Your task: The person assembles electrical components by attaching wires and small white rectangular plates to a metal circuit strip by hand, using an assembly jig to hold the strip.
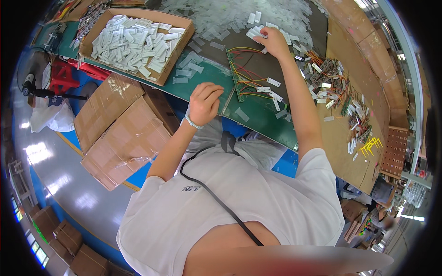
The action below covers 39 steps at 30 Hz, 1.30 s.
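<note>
My right hand [275, 42] reaches to the far middle of the table. Its fingertips pinch at a small white rectangular piece [254, 33] in a group of similar ones. My left hand [205, 105], with a beaded bracelet at the wrist, hovers by the near table edge. Its fingers are curled, and whatever they may hold is hidden. Between the hands lies a narrow green circuit board strip [235, 76]. Red and yellow wires [251, 72] run from it to several white rectangular modules [273, 82], some of them beneath my right forearm.
A cardboard tray [188, 28] full of translucent white pieces stands at the left. Loose clear pieces [258, 14] cover the far table. Wired modules [327, 78] are heaped at the right on a cardboard sheet [340, 152], near yellow parts [371, 146]. A large carton [122, 133] stands below the left edge.
</note>
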Motion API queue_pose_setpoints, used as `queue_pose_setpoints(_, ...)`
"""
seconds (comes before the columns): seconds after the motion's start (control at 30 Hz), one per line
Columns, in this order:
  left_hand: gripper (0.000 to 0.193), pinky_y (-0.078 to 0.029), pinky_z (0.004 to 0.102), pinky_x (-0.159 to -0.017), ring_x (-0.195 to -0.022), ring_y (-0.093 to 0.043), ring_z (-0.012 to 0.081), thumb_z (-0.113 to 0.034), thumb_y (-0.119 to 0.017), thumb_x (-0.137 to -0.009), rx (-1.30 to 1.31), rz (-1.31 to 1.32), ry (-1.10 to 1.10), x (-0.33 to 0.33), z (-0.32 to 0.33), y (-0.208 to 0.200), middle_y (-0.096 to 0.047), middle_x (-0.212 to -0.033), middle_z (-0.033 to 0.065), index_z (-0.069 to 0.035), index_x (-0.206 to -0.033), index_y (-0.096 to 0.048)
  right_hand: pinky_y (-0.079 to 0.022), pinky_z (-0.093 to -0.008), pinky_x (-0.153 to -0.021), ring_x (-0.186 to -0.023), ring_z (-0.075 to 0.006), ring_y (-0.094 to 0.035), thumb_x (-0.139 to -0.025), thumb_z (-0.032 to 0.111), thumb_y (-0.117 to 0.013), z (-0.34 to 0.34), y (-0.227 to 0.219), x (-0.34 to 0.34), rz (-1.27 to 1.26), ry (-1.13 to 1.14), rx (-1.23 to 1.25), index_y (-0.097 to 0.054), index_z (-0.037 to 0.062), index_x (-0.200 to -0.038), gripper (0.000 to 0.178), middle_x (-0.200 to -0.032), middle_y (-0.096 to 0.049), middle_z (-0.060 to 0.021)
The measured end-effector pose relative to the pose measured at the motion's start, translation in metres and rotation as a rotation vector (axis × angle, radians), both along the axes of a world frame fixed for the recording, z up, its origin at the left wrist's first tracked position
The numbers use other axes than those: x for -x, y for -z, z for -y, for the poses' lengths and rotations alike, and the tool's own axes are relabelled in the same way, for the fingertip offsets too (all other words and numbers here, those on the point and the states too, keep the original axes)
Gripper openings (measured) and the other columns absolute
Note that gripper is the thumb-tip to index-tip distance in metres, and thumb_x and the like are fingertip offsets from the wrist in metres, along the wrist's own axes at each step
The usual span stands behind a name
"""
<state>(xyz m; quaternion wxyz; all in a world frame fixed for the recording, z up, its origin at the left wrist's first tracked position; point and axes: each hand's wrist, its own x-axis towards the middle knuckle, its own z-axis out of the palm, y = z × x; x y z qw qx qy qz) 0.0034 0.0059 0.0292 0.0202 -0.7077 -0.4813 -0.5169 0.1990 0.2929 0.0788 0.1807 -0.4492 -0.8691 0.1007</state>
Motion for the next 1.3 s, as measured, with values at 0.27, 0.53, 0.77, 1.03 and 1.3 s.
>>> queue_pose_setpoints(0.27,0.037,-0.044,0.0464,-0.106,-0.118,-0.057,0.0300,-0.004,-0.069,-0.071,0.156,-0.260,0.188,-0.042,-0.013,-0.033,-0.065,-0.111,0.0083,-0.004,-0.108,-0.068,-0.059,-0.0456,-0.080,-0.107,-0.0305,-0.063,-0.092,0.021,-0.064,0.008,0.017,0.014,0.315,-0.151,-0.315,-0.068,0.0089,-0.099,0.015,-0.108,-0.065,-0.0082)
queue_pose_setpoints(0.53,0.040,-0.047,0.0462,-0.100,-0.117,-0.057,0.0302,-0.002,-0.069,-0.071,0.176,-0.275,0.189,-0.031,-0.028,-0.037,-0.064,-0.106,0.0079,-0.006,-0.111,-0.069,-0.054,-0.0453,-0.076,-0.084,-0.0405,-0.067,-0.090,0.003,-0.059,0.041,-0.025,-0.039,-0.567,0.159,0.384,-0.066,-0.0013,-0.094,0.009,-0.083,-0.068,-0.0210)
queue_pose_setpoints(0.77,0.024,-0.049,0.0414,-0.088,-0.102,-0.056,0.0274,-0.007,-0.071,-0.079,0.201,-0.245,0.329,-0.095,-0.059,-0.023,-0.061,-0.102,0.0059,-0.007,-0.103,-0.070,-0.050,-0.0230,-0.065,-0.073,-0.0094,-0.063,-0.084,0.001,-0.078,0.166,-0.027,-0.109,-1.022,0.215,0.379,-0.068,-0.0019,-0.111,0.028,-0.090,-0.069,-0.0064)
queue_pose_setpoints(1.03,0.010,-0.051,0.0408,-0.083,-0.093,-0.061,0.0311,-0.009,-0.067,-0.087,0.257,-0.039,0.400,-0.104,-0.065,-0.023,-0.063,-0.094,0.0099,-0.005,-0.096,-0.069,-0.055,-0.0237,-0.074,-0.079,-0.0136,-0.069,-0.095,0.004,-0.067,0.248,0.013,-0.131,-0.868,0.479,0.241,-0.073,-0.0036,-0.112,0.020,-0.093,-0.072,-0.0104)
queue_pose_setpoints(1.3,0.015,-0.054,0.0370,-0.071,-0.077,-0.068,0.0275,-0.010,-0.072,-0.088,0.593,0.235,0.431,-0.095,-0.048,-0.031,-0.068,-0.085,0.0119,0.000,-0.097,-0.067,-0.056,-0.0263,-0.072,-0.080,-0.0156,-0.069,-0.093,0.001,-0.069,0.257,0.018,-0.101,-1.119,0.346,0.673,-0.070,-0.0051,-0.118,0.026,-0.094,-0.072,-0.0124)
